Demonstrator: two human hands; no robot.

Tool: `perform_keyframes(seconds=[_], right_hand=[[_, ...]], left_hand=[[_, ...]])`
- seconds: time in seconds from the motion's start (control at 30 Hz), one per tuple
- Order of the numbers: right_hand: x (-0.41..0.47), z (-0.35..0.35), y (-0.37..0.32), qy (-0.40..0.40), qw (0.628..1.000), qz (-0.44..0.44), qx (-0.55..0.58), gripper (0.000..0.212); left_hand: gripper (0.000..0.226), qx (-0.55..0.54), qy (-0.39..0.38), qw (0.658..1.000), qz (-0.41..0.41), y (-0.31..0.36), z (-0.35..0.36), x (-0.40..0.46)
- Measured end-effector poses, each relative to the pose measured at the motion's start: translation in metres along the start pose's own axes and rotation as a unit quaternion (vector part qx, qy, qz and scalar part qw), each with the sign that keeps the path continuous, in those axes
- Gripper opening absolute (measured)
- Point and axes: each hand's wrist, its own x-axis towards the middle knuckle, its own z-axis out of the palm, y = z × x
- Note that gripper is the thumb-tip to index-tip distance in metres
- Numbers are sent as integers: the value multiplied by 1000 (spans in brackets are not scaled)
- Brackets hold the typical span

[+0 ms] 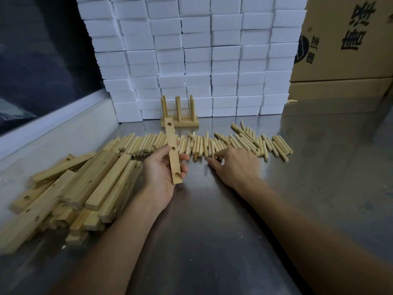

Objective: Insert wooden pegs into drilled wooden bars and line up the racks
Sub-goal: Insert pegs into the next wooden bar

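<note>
- Left hand (164,167) grips one drilled bar (173,151) off the counter (212,209), its three holes facing up, seemingly to receive pegs.
- Spare bars (70,188) lie heaped at far left, within that hand's reach.
- Right hand (236,165), fingers loosely spread and holding nothing, touches the row of pegs (212,143), likely selecting one.
- Finished racks (179,112) stand behind, against white boxes (191,50).

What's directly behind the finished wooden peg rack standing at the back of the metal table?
A wall of stacked white foam blocks rises behind the finished wooden peg rack. The rack hides part of the lowest blocks.
</note>
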Motion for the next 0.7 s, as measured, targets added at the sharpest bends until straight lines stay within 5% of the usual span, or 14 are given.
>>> perform_keyframes(seconds=[0.27,0.43,0.53,0.7], right_hand=[[0,-2,1,11,997,54,46,27],[-4,-12,6,101,957,104,250,11],[-4,-15,10,132,873,144,447,12],[1,-24,25,50,665,235,707,7]], left_hand=[[32,10,-5,1000,-6,-1,2,0],[25,36,4,999,-7,-3,1,4],[25,73,10,997,13,-5,-1,6],[16,88,20,996,15,-6,-1,7]])
